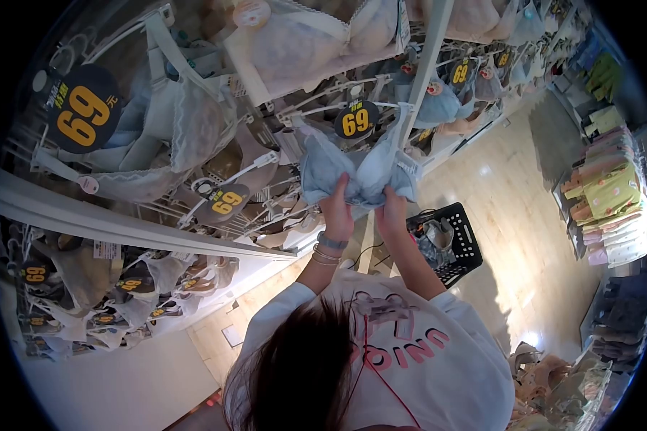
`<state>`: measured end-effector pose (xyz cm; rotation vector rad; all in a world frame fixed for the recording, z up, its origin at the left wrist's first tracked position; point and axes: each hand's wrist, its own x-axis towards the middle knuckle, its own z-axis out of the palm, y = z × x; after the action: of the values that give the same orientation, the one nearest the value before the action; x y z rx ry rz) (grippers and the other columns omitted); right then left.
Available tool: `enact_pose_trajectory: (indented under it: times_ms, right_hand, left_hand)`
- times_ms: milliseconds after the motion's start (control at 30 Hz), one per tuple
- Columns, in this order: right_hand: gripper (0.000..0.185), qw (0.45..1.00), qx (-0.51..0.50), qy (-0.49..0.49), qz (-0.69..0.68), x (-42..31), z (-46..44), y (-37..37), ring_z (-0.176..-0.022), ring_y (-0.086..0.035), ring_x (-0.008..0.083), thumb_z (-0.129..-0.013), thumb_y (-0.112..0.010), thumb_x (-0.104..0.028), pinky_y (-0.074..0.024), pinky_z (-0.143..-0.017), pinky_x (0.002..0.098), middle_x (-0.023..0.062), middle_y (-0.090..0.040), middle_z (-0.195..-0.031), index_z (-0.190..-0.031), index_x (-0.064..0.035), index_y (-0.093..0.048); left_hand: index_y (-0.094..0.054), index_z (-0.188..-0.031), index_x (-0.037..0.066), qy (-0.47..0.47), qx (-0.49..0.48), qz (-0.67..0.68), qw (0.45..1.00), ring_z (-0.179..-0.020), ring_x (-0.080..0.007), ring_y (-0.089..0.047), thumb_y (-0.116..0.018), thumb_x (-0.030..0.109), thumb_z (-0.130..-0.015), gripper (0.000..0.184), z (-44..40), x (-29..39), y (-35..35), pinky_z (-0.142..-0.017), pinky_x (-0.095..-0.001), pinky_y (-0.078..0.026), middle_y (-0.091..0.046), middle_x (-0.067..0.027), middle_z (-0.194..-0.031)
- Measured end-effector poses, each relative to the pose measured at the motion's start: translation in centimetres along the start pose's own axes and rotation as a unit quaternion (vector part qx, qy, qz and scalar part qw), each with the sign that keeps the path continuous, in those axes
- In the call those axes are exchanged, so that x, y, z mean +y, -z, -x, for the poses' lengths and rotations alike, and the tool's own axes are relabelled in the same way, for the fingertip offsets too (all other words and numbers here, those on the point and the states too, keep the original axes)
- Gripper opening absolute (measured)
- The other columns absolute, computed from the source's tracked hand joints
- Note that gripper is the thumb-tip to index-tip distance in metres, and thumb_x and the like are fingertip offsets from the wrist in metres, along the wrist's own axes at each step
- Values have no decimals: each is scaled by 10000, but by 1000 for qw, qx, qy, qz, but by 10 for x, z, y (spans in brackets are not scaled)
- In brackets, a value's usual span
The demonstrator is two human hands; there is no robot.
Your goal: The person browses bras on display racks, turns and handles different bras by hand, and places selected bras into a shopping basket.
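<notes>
A light blue bra hangs on the display rack in front of me, below a round black tag with a yellow 69. My left hand, with a watch and bracelets at the wrist, grips the lower edge of the left cup, thumb on top. On the right cup's lower edge, my right hand is closed in the same way. The fingers of both hands are mostly hidden behind the fabric. The straps still run up towards the rack.
A black shopping basket with clothing inside is right of my right arm. White and beige bras crowd the racks at left, with more price tags. Folded and hanging garments line the far right. Wooden floor lies between.
</notes>
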<state>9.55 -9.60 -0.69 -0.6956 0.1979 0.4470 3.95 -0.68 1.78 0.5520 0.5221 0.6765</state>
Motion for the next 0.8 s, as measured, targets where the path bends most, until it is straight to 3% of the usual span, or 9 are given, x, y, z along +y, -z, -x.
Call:
enact_pose_trajectory:
  times_ms: [167,367,567,800]
  right_hand:
    - [402,1000,1,7,-5,-2,5,-4,-1101,-529,246,-833,-468,15,-442,-932,358,130,-515,-1199,-1231,36,-409]
    - [435,999,-21,10,-26,-1,2,1,-1136,-507,259,-834,-463,28,-416,-970,375,137,-495,-1241,-1263,31,-385]
    - [437,999,-17,29,-23,-4,7,-2,-1091,-531,235,-824,-500,13,-442,-912,347,126,-514,-1213,-1249,48,-402]
    - [395,1000,-4,4,-2,-9,8,-4,-1079,-541,259,-825,-480,40,-457,-922,361,163,-517,-1195,-1211,90,-410]
  left_hand:
    - [-468,-1202,12,-26,5,-3,1000,-1039,-152,-557,-644,123,-835,422,-3,-2,6,-859,-281,-470,-554,-45,-1176]
    - [-395,-1281,45,20,23,6,1000,-1092,-187,-536,-590,114,-871,459,-5,-2,13,-905,-327,-476,-512,-57,-1229]
    - [-402,-1282,48,-6,13,39,999,-1125,-196,-509,-578,107,-886,437,-9,-8,17,-972,-358,-426,-516,-49,-1231]
    - [-424,-1269,50,51,-22,91,994,-1145,-203,-499,-503,95,-923,358,-19,-6,25,-995,-366,-403,-513,-64,-1249]
